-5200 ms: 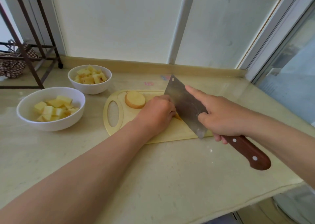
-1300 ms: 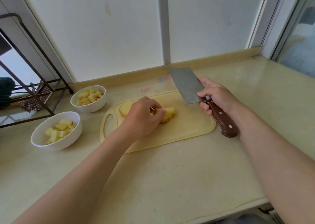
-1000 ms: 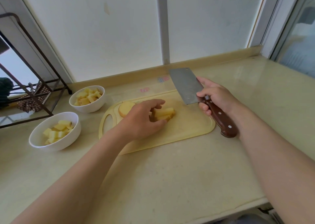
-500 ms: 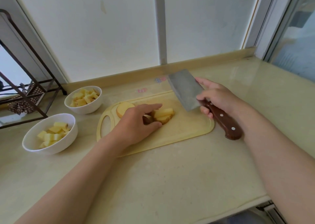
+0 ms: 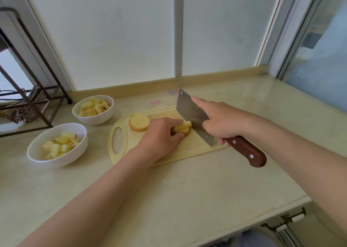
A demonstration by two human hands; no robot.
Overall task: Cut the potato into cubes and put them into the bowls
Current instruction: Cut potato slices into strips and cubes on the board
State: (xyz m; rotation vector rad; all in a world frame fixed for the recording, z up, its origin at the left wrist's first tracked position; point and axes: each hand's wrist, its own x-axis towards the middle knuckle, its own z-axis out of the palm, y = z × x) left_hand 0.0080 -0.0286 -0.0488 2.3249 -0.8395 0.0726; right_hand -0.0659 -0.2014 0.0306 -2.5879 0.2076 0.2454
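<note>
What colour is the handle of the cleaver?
The handle is reddish brown, with two pale rivets; the head view shows it.

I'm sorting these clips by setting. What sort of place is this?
Probably a home kitchen counter by a window: a pale countertop below frosted window panes, a cutting board with potato and a cleaver, and a near bowl and far bowl holding potato cubes.

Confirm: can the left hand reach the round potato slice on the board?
Likely yes: clear of the steel cleaver, the round potato slice lies uncovered beside the left hand, which must first release the yellow potato strips.
</note>
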